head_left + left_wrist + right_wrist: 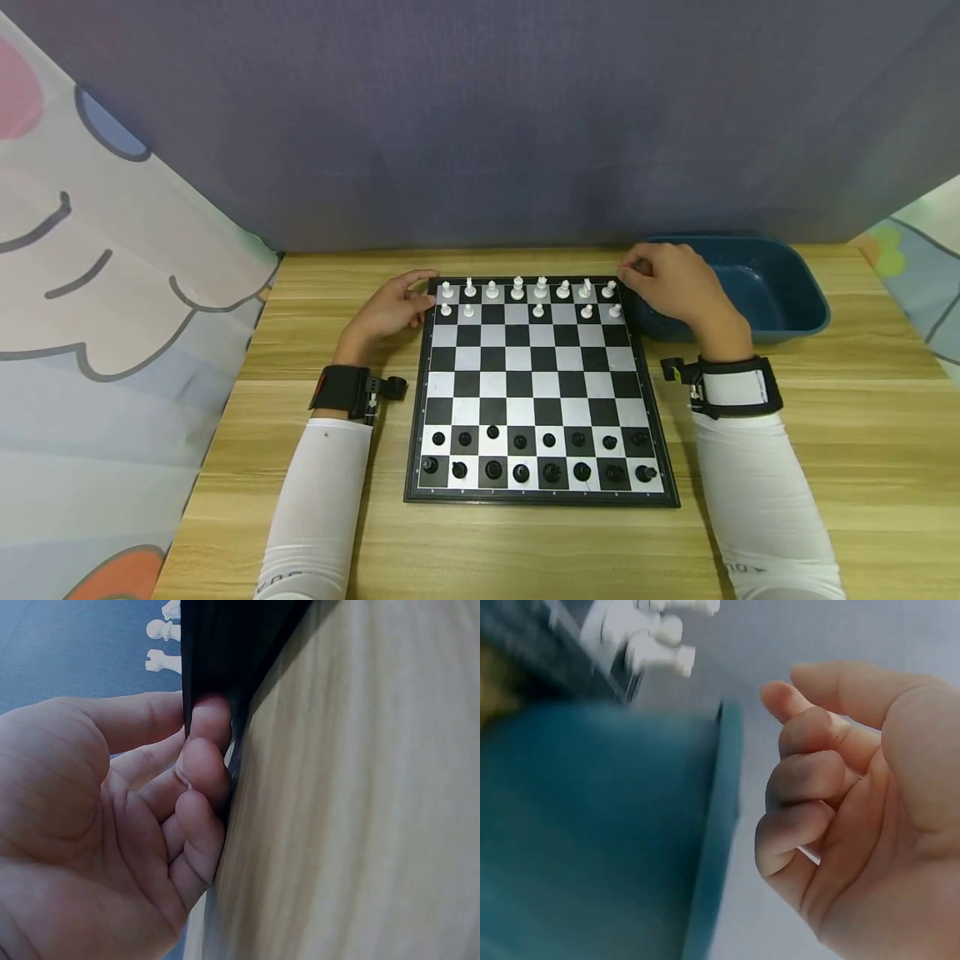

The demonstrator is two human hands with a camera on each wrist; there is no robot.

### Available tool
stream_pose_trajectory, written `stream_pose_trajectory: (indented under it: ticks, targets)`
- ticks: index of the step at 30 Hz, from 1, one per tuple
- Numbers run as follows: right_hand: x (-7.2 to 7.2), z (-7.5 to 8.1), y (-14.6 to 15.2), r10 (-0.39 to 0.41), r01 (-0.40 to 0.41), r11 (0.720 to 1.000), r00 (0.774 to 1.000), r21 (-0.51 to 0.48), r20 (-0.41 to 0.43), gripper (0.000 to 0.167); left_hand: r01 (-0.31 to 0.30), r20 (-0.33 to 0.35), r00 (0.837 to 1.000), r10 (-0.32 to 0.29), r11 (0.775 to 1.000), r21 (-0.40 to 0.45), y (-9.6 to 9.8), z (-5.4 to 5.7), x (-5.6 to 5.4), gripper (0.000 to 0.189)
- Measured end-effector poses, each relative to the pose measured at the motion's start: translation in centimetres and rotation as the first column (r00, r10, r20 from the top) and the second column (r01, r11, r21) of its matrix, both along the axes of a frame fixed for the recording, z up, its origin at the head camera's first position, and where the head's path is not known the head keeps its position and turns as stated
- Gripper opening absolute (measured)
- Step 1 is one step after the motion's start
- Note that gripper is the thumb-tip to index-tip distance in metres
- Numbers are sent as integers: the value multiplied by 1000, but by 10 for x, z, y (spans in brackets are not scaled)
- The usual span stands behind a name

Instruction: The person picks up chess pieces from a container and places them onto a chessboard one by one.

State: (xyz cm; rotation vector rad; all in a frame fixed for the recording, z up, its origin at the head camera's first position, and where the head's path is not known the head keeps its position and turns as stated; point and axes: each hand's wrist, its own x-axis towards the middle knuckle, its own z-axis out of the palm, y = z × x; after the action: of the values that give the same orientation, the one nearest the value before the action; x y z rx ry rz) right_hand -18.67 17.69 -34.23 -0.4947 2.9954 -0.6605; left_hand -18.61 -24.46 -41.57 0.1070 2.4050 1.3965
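A black-and-white chessboard lies on the table. White chess pieces stand along its far side, with gaps in the pawn row. Black chess pieces fill two rows at the near side. My left hand grips the board's left edge near the far corner; in the left wrist view its thumb lies on the top and its fingertips curl underneath. My right hand hovers by the far right corner, over the bin's left rim. Its fingers curl loosely, and nothing shows between them.
A dark teal plastic bin stands right of the board, partly behind my right hand and close to the board's far right corner. A grey fabric panel rises behind the wooden table. Patterned cloth hangs at both sides.
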Motion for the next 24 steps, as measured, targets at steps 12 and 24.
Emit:
stream_pose_trajectory:
  ticks: [12, 24]
  targets:
    - [-18, -18, 40, -5, -11, 998, 966, 58, 258, 28, 3, -7, 1000, -3, 1000, -18, -2, -1, 0, 54]
    - [-21, -35, 40, 8, -39, 996, 932, 79, 362, 23, 12, -8, 1000, -12, 1000, -25, 0, -1, -1, 54]
